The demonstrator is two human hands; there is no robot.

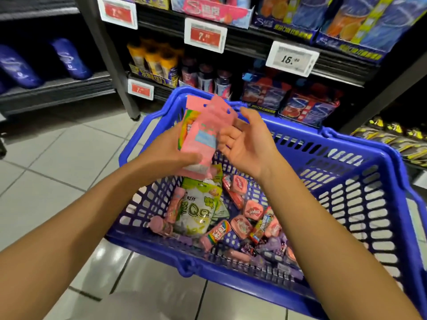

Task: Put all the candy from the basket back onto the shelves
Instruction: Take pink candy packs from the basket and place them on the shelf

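A blue plastic basket (360, 195) stands on the tiled floor in front of the shelves (300, 47). Above it my left hand (168, 148) grips a few pink candy packets (203, 137) with hang tabs, held upright; a green-edged packet is behind them. Just right of the packets is my right hand (247, 144), palm up with relaxed fingers and nothing in it. Inside the basket lie a green and white gummy bag (198, 209), several pink candy boxes (251, 209), pink tubes and purple sweets.
Shelves behind the basket carry blue and pink candy display boxes (307, 107) and price tags (291, 58). Dark yellow-marked packets (392, 137) lie on a low shelf at right. Another shelf unit with blue bags (18, 65) is at left. Bare floor tiles lie left of the basket.
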